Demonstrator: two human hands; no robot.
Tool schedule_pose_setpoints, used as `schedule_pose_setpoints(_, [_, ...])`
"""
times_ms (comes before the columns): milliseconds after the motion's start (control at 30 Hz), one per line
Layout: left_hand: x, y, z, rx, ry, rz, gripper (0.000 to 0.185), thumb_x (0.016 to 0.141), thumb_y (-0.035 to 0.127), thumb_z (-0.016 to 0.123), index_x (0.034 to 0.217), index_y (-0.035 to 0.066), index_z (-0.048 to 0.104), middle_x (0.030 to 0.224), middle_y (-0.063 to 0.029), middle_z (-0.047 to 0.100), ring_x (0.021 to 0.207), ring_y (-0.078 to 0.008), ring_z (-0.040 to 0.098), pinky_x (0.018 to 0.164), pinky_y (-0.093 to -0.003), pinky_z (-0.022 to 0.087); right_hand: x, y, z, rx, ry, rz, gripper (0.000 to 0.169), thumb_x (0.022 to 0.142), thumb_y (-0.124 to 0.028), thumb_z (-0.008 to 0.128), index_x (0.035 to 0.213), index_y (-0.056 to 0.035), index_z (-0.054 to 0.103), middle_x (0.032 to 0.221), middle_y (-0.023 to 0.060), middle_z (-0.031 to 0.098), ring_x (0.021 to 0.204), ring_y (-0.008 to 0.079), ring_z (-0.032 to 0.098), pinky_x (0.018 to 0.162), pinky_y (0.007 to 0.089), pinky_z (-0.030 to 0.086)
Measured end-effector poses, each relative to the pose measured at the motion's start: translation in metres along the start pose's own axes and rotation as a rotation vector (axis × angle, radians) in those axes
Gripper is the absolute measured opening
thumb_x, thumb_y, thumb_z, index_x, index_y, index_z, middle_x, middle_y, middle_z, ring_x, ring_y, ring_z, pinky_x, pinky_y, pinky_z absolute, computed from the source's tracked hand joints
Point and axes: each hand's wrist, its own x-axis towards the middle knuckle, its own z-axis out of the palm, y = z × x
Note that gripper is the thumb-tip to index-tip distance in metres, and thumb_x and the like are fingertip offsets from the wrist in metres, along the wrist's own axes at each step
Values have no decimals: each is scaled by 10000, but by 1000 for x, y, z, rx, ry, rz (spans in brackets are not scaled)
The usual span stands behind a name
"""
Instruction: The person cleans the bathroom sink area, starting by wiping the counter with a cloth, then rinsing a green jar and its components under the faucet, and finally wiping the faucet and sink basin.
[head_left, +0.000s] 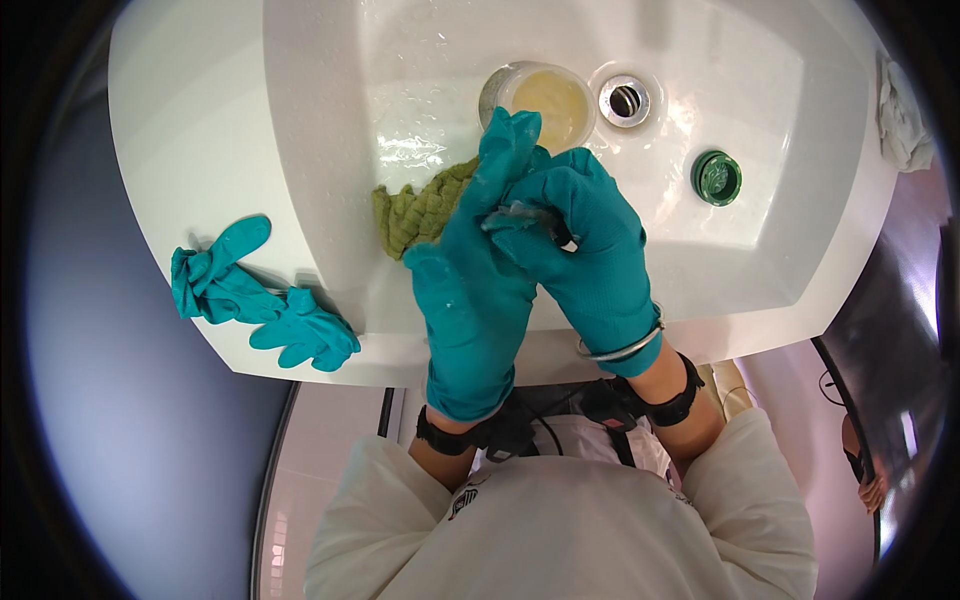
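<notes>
Both my hands wear teal rubber gloves and meet over a white sink (315, 97). My left hand (480, 292) is upright, its fingers partly behind my right hand (585, 232). The right thumb and fingers curl against the left palm, with something whitish and wet, perhaps foam, between them; what they grip is unclear. A crumpled green cloth (424, 210) lies in the basin just left of my left hand. Behind the fingertips is a clear round container (555, 105) of cloudy yellowish liquid, beside the metal drain (625, 100).
A green ring-shaped lid (717, 178) lies in the basin's right part. More teal gloves (262, 300) rest crumpled on the sink's left rim. A whitish cloth (902, 116) hangs at the right rim. Part of a person's arm and hand (872, 491) shows at the lower right.
</notes>
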Motion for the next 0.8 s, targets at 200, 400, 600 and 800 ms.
schedule_pose_setpoints(200, [4,3,1,-70,18,87,889,879,655,306,1426,-30,158,1442,-200,293,1284,-256,376,1044,-323,320,-5,3,-10,419,1,235,156,849,-16,567,1004,-24,583,953,83,638,747,130,609,586,201,458])
schedule_pose_setpoints(400, [2,6,-6,-63,185,84,750,942,553,278,1425,-12,186,1441,-194,296,1325,-265,328,1085,-337,266,4,0,-33,547,10,381,305,905,-35,404,1166,3,556,1020,137,654,751,125,623,588,195,448])
schedule_pose_setpoints(600, [4,5,-12,-78,154,91,713,956,505,299,1425,-17,176,1448,-207,271,1347,-284,286,1098,-345,249,10,1,-39,524,-16,355,341,924,-100,374,1180,52,541,925,125,662,590,69,506,519,166,388])
schedule_pose_setpoints(800, [6,3,-15,-78,115,100,693,967,458,316,1425,-34,145,1453,-232,238,1352,-310,265,1097,-356,257,10,8,-41,568,-55,329,319,931,-122,371,1111,38,580,766,96,654,471,42,415,438,152,324])
